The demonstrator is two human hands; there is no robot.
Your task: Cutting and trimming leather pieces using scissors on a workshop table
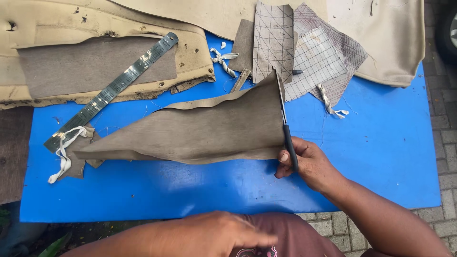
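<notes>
My right hand (307,162) grips the dark handles of a pair of scissors (284,121), blades pointing away along the right edge of a grey-brown piece of fabric (204,128). The fabric lies curved on a blue table (381,143), tapering to a point at the left. My left hand (216,234) hovers low near my lap, blurred, fingers together, holding nothing that I can see.
A long metal ruler (112,90) lies diagonally at the left beside a white twisted cord (64,154). Beige torn panels (95,47) and several grid-marked fabric pieces (295,47) cover the far side. More white cord bits (331,104) lie at the right. Paving stones (445,143) flank the table.
</notes>
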